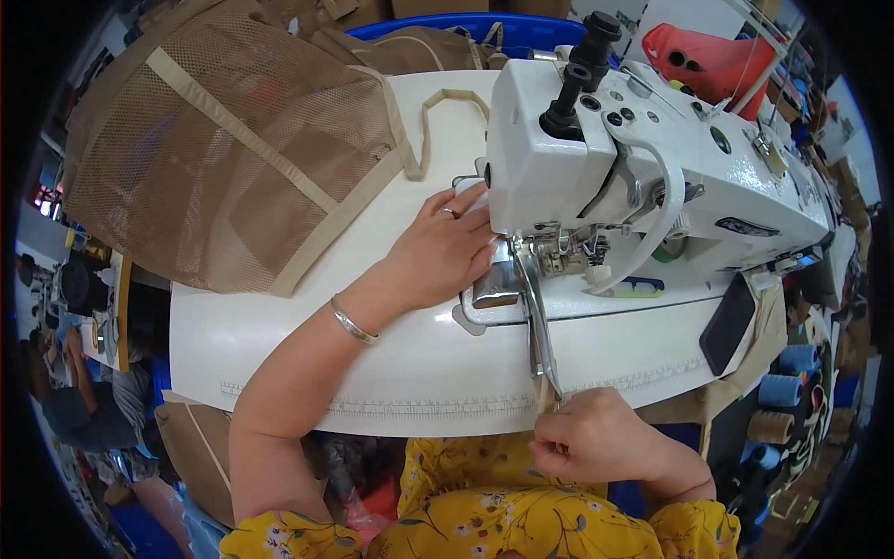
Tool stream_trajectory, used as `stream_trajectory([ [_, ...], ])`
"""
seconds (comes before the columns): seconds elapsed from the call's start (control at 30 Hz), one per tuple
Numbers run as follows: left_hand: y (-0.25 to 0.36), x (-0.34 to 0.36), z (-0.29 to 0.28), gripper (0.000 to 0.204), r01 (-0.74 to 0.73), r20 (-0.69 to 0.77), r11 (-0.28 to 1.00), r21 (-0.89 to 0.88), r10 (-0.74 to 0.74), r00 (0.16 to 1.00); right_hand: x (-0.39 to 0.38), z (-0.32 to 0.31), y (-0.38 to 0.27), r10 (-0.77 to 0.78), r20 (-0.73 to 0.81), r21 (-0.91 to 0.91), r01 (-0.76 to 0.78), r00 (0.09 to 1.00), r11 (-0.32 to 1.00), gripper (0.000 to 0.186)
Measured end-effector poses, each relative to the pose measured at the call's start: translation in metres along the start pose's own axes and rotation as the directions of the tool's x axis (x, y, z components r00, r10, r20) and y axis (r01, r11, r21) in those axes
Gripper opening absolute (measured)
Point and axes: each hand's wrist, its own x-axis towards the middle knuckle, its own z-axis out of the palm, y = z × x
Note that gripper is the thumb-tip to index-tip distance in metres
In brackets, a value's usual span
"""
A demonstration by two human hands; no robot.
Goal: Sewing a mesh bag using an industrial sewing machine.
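A white sewing machine stands on a white table. My left hand rests beside its needle area with fingers apart, tips partly hidden behind the machine head, next to a polished metal plate. A long metal tape guide extends toward me from the presser foot. Below its end, my right hand is closed on a narrow tan tape. A brown mesh piece with tan binding lies at the back left, a loop of tan strip beside it.
A black phone lies at the table's right, near blue and brown thread cones. Behind are a blue tub and a red bag. Another person sits at a station far left. Brown fabric hangs below the left edge.
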Motion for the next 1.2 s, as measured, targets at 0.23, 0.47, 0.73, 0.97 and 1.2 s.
stream_trajectory([
  [0.23,0.000,0.001,0.001,0.029,0.016,-0.004,1.000,-0.013,-0.016,1.000,-0.003,0.003,0.002,0.035,-0.004,0.000,-0.035,0.999,0.999,0.019],
  [0.47,0.002,0.000,-0.001,0.029,0.031,0.000,1.000,0.005,-0.031,1.000,-0.004,0.001,0.001,0.072,0.009,0.077,-0.072,0.997,0.994,0.022],
  [0.73,0.003,0.001,-0.001,0.030,0.020,-0.022,1.000,-0.007,-0.020,1.000,-0.005,-0.001,0.000,0.111,0.030,0.128,-0.114,0.993,0.985,0.029],
  [0.97,0.005,0.003,0.000,0.032,0.058,-0.003,0.998,-0.021,-0.058,0.998,-0.005,-0.015,0.005,0.125,-0.038,0.252,-0.111,0.991,0.961,0.023],
  [1.2,0.007,0.002,-0.005,0.032,0.089,0.008,0.996,-0.003,-0.089,0.996,0.019,-0.040,0.033,0.095,-0.323,0.007,-0.097,0.942,0.995,0.013],
])
